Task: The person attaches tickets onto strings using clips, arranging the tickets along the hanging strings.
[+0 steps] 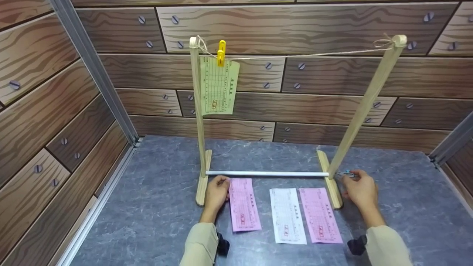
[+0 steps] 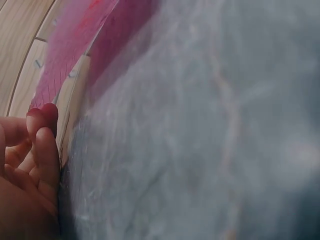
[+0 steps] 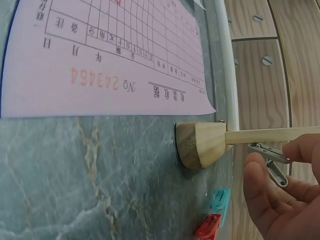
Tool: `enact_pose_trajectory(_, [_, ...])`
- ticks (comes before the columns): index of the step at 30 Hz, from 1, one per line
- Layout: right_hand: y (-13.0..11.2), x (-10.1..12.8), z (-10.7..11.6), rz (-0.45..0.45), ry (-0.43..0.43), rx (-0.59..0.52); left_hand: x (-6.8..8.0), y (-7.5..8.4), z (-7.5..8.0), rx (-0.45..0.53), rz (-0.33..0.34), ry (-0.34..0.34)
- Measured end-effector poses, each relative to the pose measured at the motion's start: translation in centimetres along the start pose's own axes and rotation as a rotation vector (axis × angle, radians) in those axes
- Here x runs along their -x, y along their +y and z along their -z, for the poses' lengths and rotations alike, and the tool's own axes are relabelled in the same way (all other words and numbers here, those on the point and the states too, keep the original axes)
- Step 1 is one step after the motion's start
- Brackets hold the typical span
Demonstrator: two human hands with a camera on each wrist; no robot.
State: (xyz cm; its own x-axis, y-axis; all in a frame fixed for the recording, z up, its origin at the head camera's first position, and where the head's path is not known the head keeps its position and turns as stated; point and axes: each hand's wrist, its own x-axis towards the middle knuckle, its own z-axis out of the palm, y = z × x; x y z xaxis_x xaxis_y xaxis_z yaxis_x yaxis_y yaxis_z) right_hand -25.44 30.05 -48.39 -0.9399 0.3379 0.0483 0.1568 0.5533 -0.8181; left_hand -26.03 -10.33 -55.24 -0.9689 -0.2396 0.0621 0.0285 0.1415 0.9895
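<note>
Left hand (image 1: 216,192) pinches the top corner of the left pink slip (image 1: 244,205), which lies flat on the grey table (image 1: 147,207) just inside the rack's left foot (image 1: 203,181). Right hand (image 1: 360,189) — fingers curled round a grey clothespin (image 3: 269,159) — sits beside the rack's right foot (image 3: 200,145). A white slip (image 1: 287,216) and a second pink slip (image 1: 320,216) lie between the hands. Overhead, a yellow clothespin (image 1: 221,52) fixes a green slip (image 1: 218,87) to the string (image 1: 306,55). Red and teal pins (image 3: 214,217) lie near the right foot.
</note>
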Motion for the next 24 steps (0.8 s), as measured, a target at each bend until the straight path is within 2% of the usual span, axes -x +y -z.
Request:
enact_pose_trajectory(14, [-0.7,0.7,1.2,0.076,0.145,-0.254,0.3,-0.2,0.0,0.023,-0.040,-0.016])
enact_pose_trajectory(24, [-2.3,0.8,2.0,0.103,0.181,-0.337,0.6,-0.2,0.0,0.011,-0.027,0.001])
